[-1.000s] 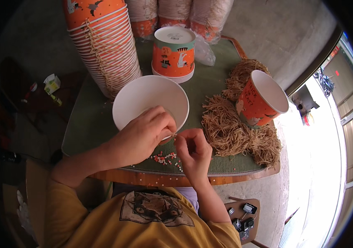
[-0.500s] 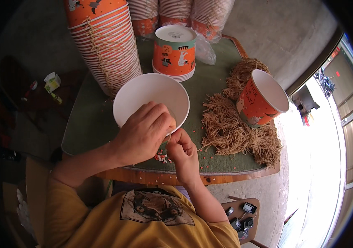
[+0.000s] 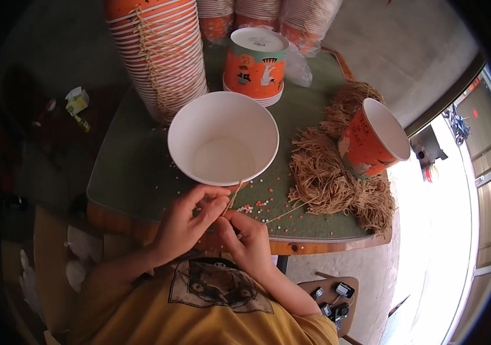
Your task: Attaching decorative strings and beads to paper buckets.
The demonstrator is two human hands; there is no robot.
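A paper bucket (image 3: 222,155) with a white inside stands in front of me, its mouth tipped toward me. From its near rim a thin tan cord (image 3: 235,194) runs down to my fingers. My left hand (image 3: 186,217) pinches this cord just below the rim. Close beside it, my right hand (image 3: 246,240) has thumb and forefinger closed on the cord's lower part. The exact grip is partly hidden by the fingers. Small orange and white paper dots (image 3: 251,208) lie scattered on the green tabletop (image 3: 127,167) by my right hand.
A tall leaning stack of corded buckets (image 3: 162,57) stands at the back left. Upside-down buckets (image 3: 255,72) sit behind the work, with bagged stacks (image 3: 308,23) farther back. At right, tan cord bundles (image 3: 326,178) lie under a tilted orange bucket (image 3: 369,141).
My left hand has come out of the bucket's mouth and down to the cord below the rim. My right hand has moved slightly down and left. The view has shifted a little.
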